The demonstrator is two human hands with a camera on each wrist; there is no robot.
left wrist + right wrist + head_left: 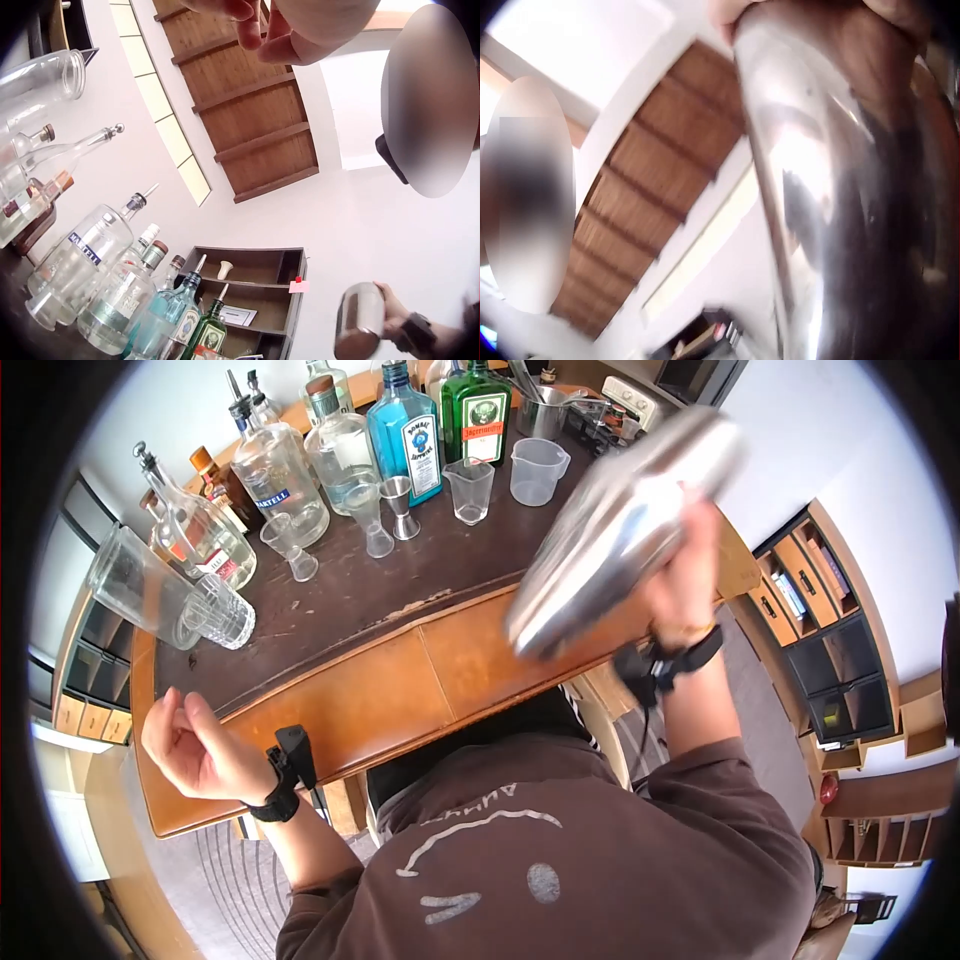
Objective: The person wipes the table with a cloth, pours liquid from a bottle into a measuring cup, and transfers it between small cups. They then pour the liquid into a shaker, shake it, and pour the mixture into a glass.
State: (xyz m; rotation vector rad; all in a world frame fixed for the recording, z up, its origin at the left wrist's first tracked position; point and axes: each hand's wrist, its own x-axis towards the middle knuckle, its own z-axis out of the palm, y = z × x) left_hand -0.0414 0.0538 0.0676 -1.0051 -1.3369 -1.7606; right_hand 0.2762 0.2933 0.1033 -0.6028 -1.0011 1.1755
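A shiny steel cocktail shaker (612, 550), blurred by motion, is tilted over the right part of the table in the head view. My right hand (688, 575) grips its side, fingers wrapped round the metal. The shaker (810, 202) fills much of the right wrist view, with fingertips (730, 16) at its upper edge. In the left wrist view the shaker (358, 319) appears at lower right, beside the right hand (393, 309). Palm up with loosely curled fingers, my left hand (205, 755) holds nothing above the table's front left edge.
Spirit bottles line the back, among them a blue bottle (408, 435) and a green one (478, 415). In front stand a steel jigger (400, 510), hourglass-shaped glasses (290, 550) and clear measuring cups (538, 475). A tall glass (135, 580) and a cut-glass tumbler (225, 615) are at left.
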